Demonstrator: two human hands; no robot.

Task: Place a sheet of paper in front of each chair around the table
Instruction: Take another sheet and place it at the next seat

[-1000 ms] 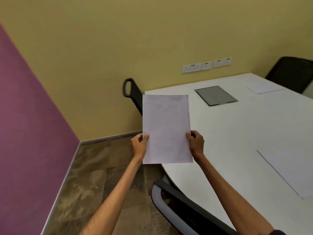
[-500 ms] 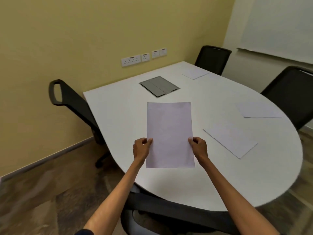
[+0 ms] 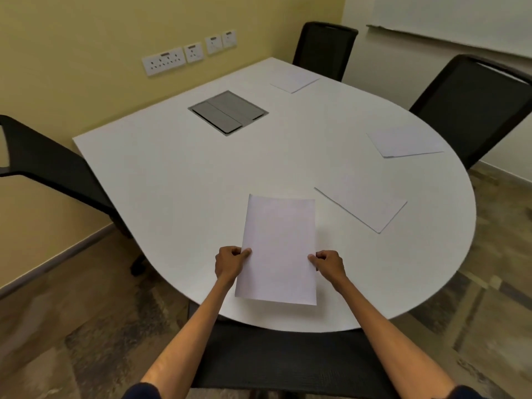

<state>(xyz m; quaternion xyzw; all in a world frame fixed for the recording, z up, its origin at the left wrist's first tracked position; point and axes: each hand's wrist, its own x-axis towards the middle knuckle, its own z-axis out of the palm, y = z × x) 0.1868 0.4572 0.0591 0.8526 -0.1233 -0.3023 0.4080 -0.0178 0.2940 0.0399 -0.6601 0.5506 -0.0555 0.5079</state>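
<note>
Presently, left to right: black chair at the white table; your left hand and right hand, each pinching a side edge of the held sheet over the table's near edge; three laid sheets to the right; two far chairs.

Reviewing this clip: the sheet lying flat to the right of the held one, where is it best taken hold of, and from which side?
Probably at its near corner, coming from the table's curved near edge. That sheet lies flat and skewed, one corner pointing towards that edge. Being flat, it may need sliding or a corner lifted before pinching. Both hands, left and right, currently pinch the held sheet.
</note>
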